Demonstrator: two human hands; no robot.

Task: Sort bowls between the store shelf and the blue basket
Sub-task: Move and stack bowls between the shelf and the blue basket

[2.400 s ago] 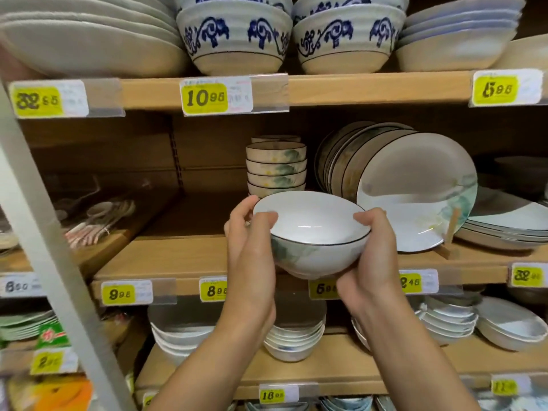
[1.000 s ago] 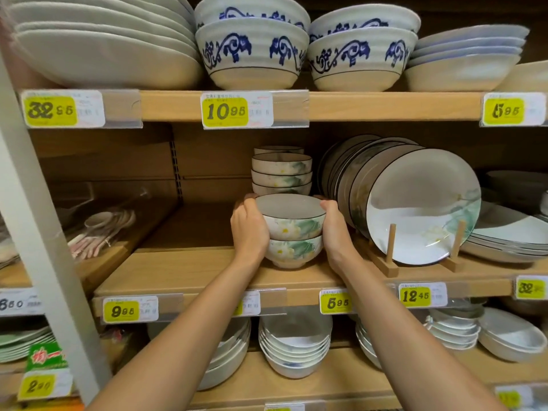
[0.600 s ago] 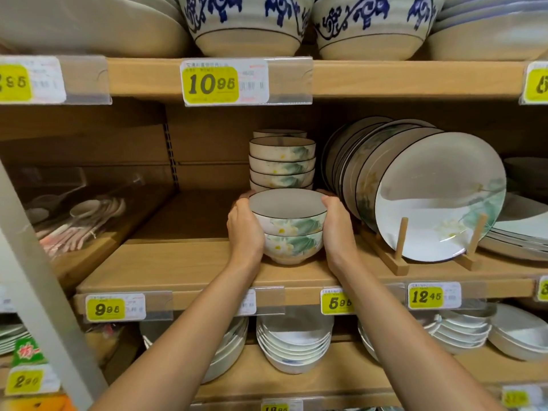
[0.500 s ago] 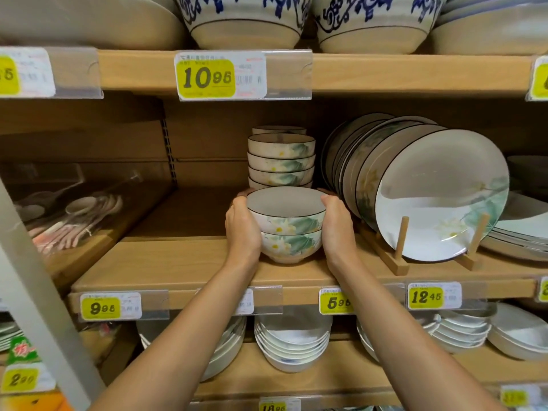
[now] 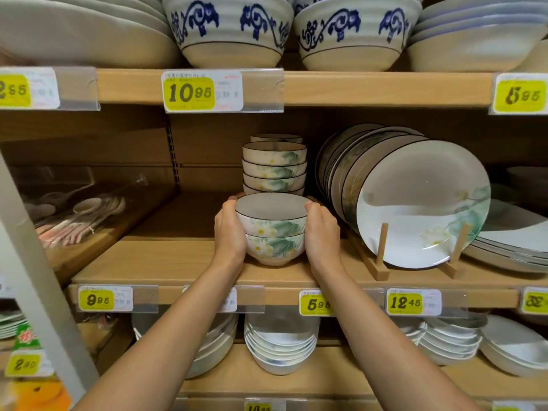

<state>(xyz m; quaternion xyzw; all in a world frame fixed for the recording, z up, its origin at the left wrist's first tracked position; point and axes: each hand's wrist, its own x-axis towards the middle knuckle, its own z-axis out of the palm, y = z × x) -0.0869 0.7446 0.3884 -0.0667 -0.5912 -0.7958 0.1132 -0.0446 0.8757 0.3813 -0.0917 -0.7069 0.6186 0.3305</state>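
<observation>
Head view: in the middle of the frame, two flowered bowls sit nested one in the other on the light wooden middle shelf (image 5: pixel 166 259), near its front edge. The bottom bowl (image 5: pixel 274 250) stands upright with its foot on the board; the top bowl (image 5: pixel 271 212) sits level inside it, its dark-rimmed mouth facing up.

The left hand (image 5: pixel 229 232) holds the pair from the left. Its palm lies against both bowls and its fingers curl round the far side of the top bowl's rim. The right hand (image 5: pixel 321 232) mirrors it on the right, and its fingertips hook over the same rim.

Just behind, a taller stack of matching bowls (image 5: pixel 274 167) stands near the back wall. To the right of centre, a row of plates (image 5: pixel 415 203) leans upright in a wooden rack (image 5: pixel 381 250), close to the right hand but apart from it.

Spoons (image 5: pixel 77 215) lie at the left edge. Blue-patterned bowls (image 5: pixel 228 28) fill the top shelf, above a yellow price tag (image 5: pixel 201 91). White bowls (image 5: pixel 280 348) are stacked on the shelf below.
</observation>
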